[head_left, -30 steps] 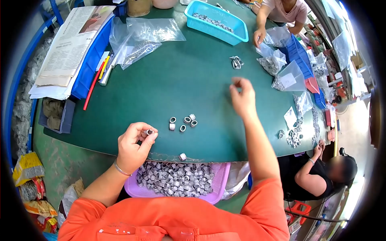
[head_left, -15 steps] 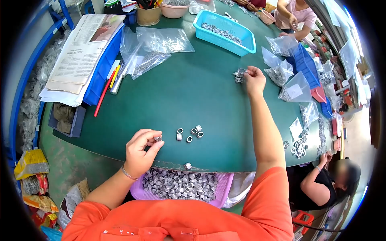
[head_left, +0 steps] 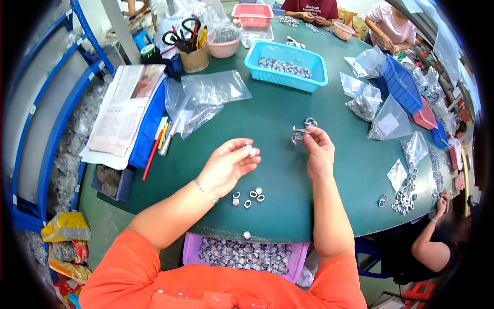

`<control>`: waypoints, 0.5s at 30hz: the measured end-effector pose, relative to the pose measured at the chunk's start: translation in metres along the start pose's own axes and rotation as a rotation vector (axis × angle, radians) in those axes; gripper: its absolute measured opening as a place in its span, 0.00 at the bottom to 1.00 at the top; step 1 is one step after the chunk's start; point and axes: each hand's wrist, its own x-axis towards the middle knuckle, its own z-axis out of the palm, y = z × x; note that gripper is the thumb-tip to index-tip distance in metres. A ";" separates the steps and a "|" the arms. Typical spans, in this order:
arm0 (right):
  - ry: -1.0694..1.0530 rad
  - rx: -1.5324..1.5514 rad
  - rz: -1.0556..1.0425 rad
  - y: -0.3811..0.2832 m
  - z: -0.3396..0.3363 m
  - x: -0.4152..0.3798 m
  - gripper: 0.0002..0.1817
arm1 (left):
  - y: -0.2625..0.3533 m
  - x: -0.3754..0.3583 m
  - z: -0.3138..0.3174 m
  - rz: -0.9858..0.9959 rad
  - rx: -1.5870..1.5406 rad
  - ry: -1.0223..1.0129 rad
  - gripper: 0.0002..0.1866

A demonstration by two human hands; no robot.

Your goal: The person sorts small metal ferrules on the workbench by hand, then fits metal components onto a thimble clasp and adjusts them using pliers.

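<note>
A small silver metal ring is pinched between the thumb and fingers of my left hand, raised over the green table. My right hand grips a shiny, angular metal piece by its side; its exact kind I cannot tell. Just behind it lies another small metal piece. Several loose rings rest on the table below my left hand, and a single ring sits at the near edge. Under that edge a purple basket holds a heap of similar rings.
A turquoise basket of metal parts stands on the green table. Clear plastic bags lie left of it. Newspapers top a blue bin at left. Bagged parts and a blue crate line the right side. Other people sit around the table.
My left hand has moved up and right with the ring, toward my right hand. My right hand has drawn nearer with the metal piece. The view has tilted upward.
</note>
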 end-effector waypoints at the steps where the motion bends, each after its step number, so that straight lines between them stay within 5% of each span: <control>1: 0.002 0.014 -0.010 -0.002 -0.002 0.001 0.09 | 0.003 0.016 0.011 0.007 0.016 -0.004 0.09; 5: -0.009 0.185 0.163 -0.022 0.000 -0.008 0.08 | 0.027 0.100 0.034 0.001 -0.072 -0.245 0.09; 7: -0.003 0.209 0.255 -0.023 0.000 -0.010 0.08 | 0.047 0.132 0.062 0.109 0.025 -0.085 0.11; 12: 0.033 0.262 0.310 -0.024 -0.003 -0.006 0.08 | 0.094 0.191 0.070 0.149 -0.193 -0.152 0.20; 13: 0.048 0.264 0.329 -0.025 -0.002 -0.006 0.08 | 0.086 0.197 0.064 0.186 -0.143 0.017 0.19; 15: 0.052 0.295 0.297 -0.027 -0.001 -0.006 0.08 | 0.058 0.161 0.059 0.238 0.335 0.004 0.19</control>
